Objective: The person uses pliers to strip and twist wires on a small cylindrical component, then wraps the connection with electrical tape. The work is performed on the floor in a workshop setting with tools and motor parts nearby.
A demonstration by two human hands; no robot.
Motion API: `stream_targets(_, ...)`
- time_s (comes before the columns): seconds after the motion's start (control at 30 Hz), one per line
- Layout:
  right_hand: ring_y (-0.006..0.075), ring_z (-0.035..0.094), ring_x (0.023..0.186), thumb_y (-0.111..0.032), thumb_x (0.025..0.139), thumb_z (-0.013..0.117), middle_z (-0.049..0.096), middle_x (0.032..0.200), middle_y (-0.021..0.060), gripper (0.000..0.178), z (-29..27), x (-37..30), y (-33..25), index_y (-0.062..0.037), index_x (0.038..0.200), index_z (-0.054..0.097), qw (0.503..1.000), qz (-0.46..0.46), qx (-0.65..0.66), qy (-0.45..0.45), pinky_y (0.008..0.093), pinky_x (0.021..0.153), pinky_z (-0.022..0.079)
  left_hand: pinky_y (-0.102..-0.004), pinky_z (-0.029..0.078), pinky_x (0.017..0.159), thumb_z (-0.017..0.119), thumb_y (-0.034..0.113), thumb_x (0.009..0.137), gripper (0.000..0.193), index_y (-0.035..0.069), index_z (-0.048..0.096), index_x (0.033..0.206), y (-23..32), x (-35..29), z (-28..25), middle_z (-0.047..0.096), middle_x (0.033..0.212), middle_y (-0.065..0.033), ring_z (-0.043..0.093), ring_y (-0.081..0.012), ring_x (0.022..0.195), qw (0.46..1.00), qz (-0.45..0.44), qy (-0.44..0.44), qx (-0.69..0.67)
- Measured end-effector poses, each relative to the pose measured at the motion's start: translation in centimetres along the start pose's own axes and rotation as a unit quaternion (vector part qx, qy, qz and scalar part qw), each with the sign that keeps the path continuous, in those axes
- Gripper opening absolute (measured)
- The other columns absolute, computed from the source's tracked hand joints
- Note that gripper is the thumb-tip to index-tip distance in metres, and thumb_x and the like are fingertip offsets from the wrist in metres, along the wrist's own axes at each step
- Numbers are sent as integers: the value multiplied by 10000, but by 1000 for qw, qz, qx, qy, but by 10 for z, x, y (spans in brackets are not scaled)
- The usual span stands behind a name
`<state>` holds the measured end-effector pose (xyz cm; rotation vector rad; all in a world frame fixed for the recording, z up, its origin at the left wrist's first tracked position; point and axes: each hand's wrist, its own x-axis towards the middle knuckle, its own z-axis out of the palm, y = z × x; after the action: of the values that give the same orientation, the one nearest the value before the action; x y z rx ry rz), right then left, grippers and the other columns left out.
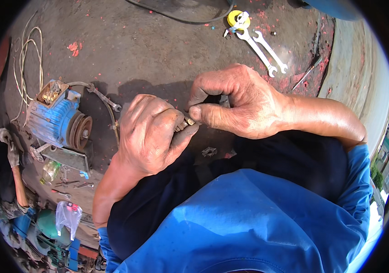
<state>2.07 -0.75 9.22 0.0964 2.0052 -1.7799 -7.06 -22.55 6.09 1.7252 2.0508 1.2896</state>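
My left hand is closed with its knuckles up. Between its thumb and curled fingers sits a small brass-coloured metal piece, which looks ridged like a thread; most of it is hidden. Thumb and forefinger of my right hand meet in a pinch at the free end of this piece, touching it. Both hands are close together above my dark-trousered lap. Below them on the ground lies a small star-shaped metal part.
To the left stands a blue electric motor with a rusty pulley, a spanner beside it. Two spanners and yellow tape lie far right, near a screwdriver. At far left is another person's gloved hand.
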Motion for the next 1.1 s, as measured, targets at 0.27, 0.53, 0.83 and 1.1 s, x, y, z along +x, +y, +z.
stream_targets(0.27, 72, 620, 752, -180, 1035, 611, 698, 893, 31, 192, 2, 3, 1, -5, 1084, 674, 978, 82, 190, -1, 262, 680, 533, -404, 479, 629, 831, 106, 790, 304, 25, 587, 953, 1, -4, 2, 634, 806, -108, 609, -288, 674, 996, -57, 28, -56)
stream_targets(0.53, 63, 598, 772, -172, 967, 734, 690, 883, 14, 198, 1, 0, 11, -19, 1089, 703, 993, -24, 111, 11, 258, 682, 517, -398, 485, 625, 841, 138, 799, 300, 17, 606, 941, 1, -5, 1, 649, 805, -117, 611, -293, 673, 995, -75, 35, -54)
stream_targets(0.83, 57, 621, 800, -157, 962, 744, 713, 905, 10, 193, -1, -1, 8, -31, 1108, 721, 988, -16, 152, 6, 250, 691, 535, -397, 496, 648, 849, 203, 815, 343, 4, 630, 987, 0, -5, -8, 687, 852, -128, 644, -301, 713, 996, -68, 24, -54)
stream_targets(1.1, 80, 650, 853, -156, 965, 739, 728, 930, 28, 225, -2, 0, 9, -10, 1135, 717, 991, -2, 132, 8, 272, 792, 557, -416, 505, 660, 821, 182, 846, 317, 1, 618, 1008, -1, -4, -6, 670, 854, -118, 635, -300, 710, 999, -25, 22, -1)
